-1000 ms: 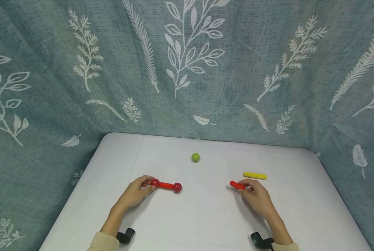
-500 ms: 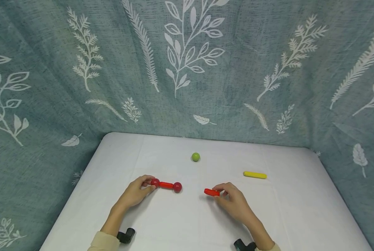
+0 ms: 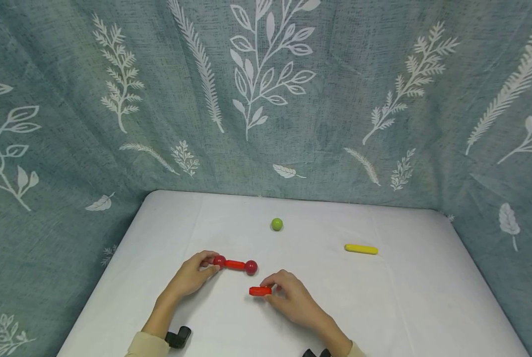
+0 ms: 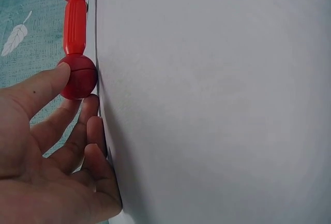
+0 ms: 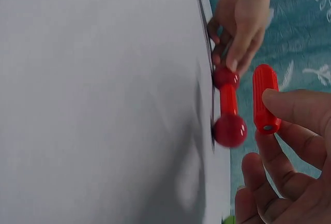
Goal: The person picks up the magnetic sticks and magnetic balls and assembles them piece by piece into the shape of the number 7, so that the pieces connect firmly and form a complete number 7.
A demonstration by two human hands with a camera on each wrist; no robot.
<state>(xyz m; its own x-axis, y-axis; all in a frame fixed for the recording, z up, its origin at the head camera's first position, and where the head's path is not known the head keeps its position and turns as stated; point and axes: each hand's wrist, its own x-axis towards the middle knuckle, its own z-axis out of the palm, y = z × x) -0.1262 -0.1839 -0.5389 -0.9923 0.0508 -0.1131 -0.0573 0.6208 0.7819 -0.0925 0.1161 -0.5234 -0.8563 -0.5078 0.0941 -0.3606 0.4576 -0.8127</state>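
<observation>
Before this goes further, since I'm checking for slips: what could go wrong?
The left hand pinches only one end ball of the red dumbbell, so its far end could swing if pushed. The red rod, pinched in the right hand, might slip. The round green ball could roll if bumped.

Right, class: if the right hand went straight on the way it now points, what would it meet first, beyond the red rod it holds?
Probably the nearer red ball of the joined piece the left hand holds, though the height of the right hand is unclear, so it might pass above.
</observation>
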